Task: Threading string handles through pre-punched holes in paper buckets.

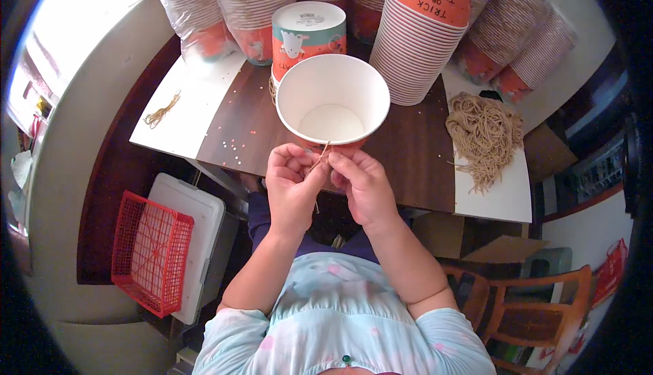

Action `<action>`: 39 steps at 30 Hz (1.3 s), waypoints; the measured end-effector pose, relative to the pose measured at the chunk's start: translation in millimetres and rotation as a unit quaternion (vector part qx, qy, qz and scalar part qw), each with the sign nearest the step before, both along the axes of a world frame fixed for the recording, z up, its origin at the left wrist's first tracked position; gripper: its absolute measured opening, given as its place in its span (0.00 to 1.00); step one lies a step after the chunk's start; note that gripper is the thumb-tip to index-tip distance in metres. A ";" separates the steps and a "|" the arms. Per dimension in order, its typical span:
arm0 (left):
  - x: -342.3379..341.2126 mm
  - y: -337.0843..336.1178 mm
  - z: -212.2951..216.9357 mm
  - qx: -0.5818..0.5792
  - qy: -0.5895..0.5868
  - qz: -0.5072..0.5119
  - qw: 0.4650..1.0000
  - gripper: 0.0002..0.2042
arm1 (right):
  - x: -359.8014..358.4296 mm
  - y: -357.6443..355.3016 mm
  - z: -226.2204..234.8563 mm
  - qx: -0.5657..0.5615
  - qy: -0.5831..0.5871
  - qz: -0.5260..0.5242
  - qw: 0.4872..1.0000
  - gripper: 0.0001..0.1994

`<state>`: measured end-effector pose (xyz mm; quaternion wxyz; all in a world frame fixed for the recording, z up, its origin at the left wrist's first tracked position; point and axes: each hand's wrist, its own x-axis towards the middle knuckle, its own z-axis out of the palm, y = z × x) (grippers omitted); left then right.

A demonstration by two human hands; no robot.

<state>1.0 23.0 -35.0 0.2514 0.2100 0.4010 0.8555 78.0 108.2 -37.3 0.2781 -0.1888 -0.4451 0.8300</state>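
Observation:
An open white-lined paper bucket point(332, 93) stands upright on the table in front of me, its orange outside just showing below the near rim. A thin tan cord point(327, 148) comes over that rim. My left hand point(291, 183) pinches the cord between thumb and fingers, and a loose end hangs below it. Close beside it, my right hand point(367, 186) is closed on the same cord, thumb against forefinger. The fingertips nearly meet just under the rim; whether there is a knot between them, I cannot tell.
Behind stand an upturned orange-and-teal bucket point(309, 38) and a tall nested stack point(416, 45), with bagged stacks point(255, 1) further back. A heap of tan cords point(484, 137) lies at right, a small bundle point(162, 111) at left. A red basket point(151, 252) and a wooden chair point(537, 307) flank me.

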 end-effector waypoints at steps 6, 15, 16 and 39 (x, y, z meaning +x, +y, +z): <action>-2.8 1.7 -4.2 -0.029 0.043 0.043 0.998 0.12 | 0.6 6.5 0.7 -0.084 0.009 0.030 0.996 0.05; 3.7 -4.7 1.2 -0.133 0.183 0.084 0.971 0.06 | -0.6 5.0 2.6 -0.166 0.029 0.065 0.984 0.05; 5.1 -5.5 3.5 -0.139 0.188 0.074 0.970 0.06 | -0.5 4.8 2.6 -0.158 0.026 0.056 0.985 0.05; -6.0 -7.5 -0.7 -0.137 0.115 -0.007 0.984 0.02 | -2.1 13.9 -1.3 0.506 -0.163 -0.259 0.807 0.07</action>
